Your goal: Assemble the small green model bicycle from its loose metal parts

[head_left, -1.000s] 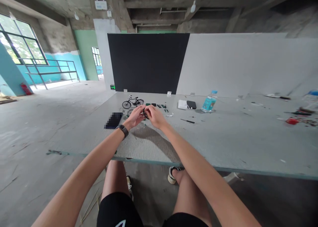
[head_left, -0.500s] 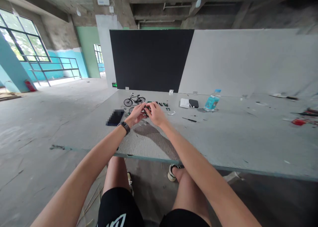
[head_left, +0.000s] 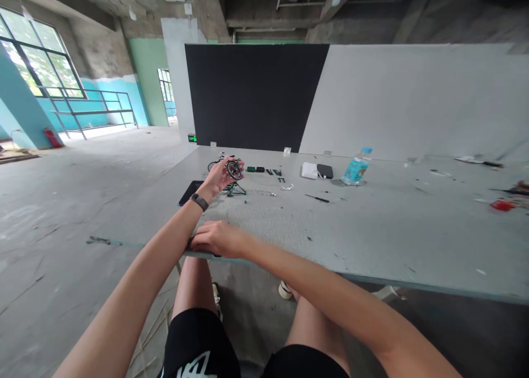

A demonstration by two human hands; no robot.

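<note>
A person seated at a long grey bench [head_left: 372,240] works on a miniature bicycle kit. At about ten o'clock from the bench's near edge lies a dark flat phone-like slab [head_left: 190,192]. Just to its right the left hand [head_left: 221,178], with a black watch [head_left: 199,201] on the wrist, is raised off the surface with its fingers curled round a small black spoked model wheel [head_left: 235,170]; the wheel looks joined to a dark green part-built frame [head_left: 235,189] whose lower end rests on the bench. A finished black model bicycle [head_left: 217,162] stands behind that hand, largely hidden by it.

The right hand [head_left: 217,239] lies flat at the near edge, at six o'clock, fingers loosely spread and palm down, holding nothing that can be seen.

Further right, toward twelve o'clock, small green and black loose parts [head_left: 264,171] sit in a row, with tiny metal pieces [head_left: 285,188] in front and a thin black screwdriver [head_left: 317,199] beyond. A white box and a black box [head_left: 317,171] and a blue-labelled plastic water bottle [head_left: 356,167] follow at one o'clock, and a red tool [head_left: 501,205] lies at the far right.

Judging by the unused parts, the build appears partway: one wheel seems mounted, and much remains to fit.
</note>
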